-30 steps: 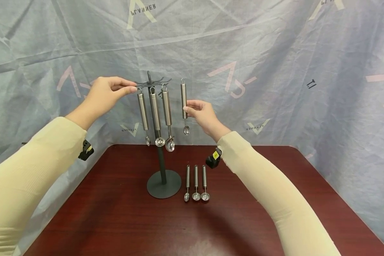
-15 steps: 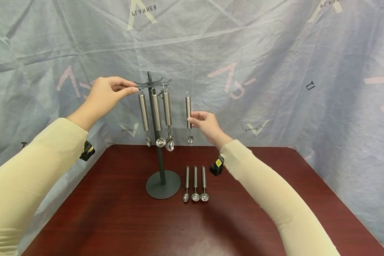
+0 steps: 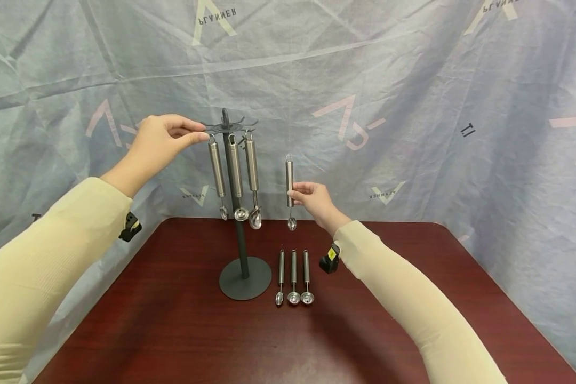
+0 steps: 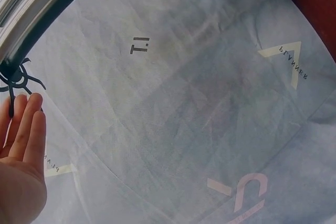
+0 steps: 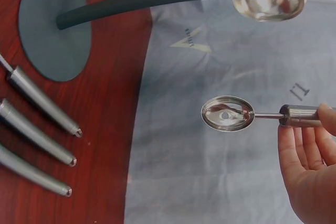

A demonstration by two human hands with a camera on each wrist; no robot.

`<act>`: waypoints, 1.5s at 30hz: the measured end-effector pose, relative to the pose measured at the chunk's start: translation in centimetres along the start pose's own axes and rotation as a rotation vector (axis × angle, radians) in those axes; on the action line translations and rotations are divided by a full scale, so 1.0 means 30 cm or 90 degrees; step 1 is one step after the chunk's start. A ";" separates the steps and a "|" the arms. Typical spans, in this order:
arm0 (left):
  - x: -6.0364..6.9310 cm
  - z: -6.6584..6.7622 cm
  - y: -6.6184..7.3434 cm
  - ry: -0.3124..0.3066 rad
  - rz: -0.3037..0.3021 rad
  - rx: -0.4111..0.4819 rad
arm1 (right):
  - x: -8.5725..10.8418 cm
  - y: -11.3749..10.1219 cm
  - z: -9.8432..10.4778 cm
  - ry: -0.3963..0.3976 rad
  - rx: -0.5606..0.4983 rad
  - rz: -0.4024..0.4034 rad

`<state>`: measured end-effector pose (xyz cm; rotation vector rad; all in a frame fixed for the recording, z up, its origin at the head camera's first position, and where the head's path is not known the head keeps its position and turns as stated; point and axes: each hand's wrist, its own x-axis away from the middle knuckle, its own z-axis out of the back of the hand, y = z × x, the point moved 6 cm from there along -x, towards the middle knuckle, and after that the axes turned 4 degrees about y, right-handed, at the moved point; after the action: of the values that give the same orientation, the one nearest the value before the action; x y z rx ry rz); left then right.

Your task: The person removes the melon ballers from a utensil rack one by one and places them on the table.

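My right hand (image 3: 314, 201) pinches the handle of a steel melon baller (image 3: 289, 184) between thumb and fingers, upright in the air with its hanging loop on top. Its oval bowl with a small hole (image 5: 227, 114) shows in the right wrist view. At the rack's top, my left hand (image 3: 160, 141) pinches the end of one hook of the dark utensil stand (image 3: 242, 242). From the stand hang three steel scoops, the nearest to my fingers being the left scoop (image 3: 217, 169). In the left wrist view, my left fingers (image 4: 23, 135) lie against the hooks.
Three more scoops (image 3: 294, 269) lie side by side on the dark red table (image 3: 182, 330), right of the stand's round base (image 3: 256, 290). A grey printed cloth (image 3: 413, 106) hangs behind the table.
My right hand has moved down and a little to the right, carrying the melon baller away from the stand. The left hand has stayed at the hook almost without moving.
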<state>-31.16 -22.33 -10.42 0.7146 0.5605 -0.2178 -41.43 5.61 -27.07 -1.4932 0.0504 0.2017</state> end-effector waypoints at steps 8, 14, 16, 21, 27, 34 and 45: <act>-0.004 0.000 -0.006 -0.018 0.007 0.013 | 0.003 0.062 0.027 0.001 0.010 -0.016; -0.031 -0.004 -0.022 -0.088 0.012 0.008 | 0.006 0.089 0.037 0.003 0.006 -0.021; -0.040 -0.008 -0.026 -0.121 0.018 0.013 | 0.009 0.096 0.038 0.002 0.012 -0.023; -0.054 -0.018 -0.037 -0.189 0.034 0.025 | 0.016 0.110 0.043 0.001 0.029 -0.034; -0.062 -0.022 -0.044 -0.220 0.037 0.034 | 0.022 0.126 0.055 0.006 0.024 -0.048; -0.065 -0.021 -0.046 -0.231 0.033 0.028 | 0.025 0.141 0.067 0.012 0.021 -0.054; -0.060 -0.002 -0.046 -0.196 -0.007 -0.009 | 0.040 0.164 0.076 0.015 0.036 -0.066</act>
<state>-33.21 -23.32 -10.22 0.6494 0.2726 -0.3278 -41.26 8.32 -31.93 -1.4375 -0.0027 0.0987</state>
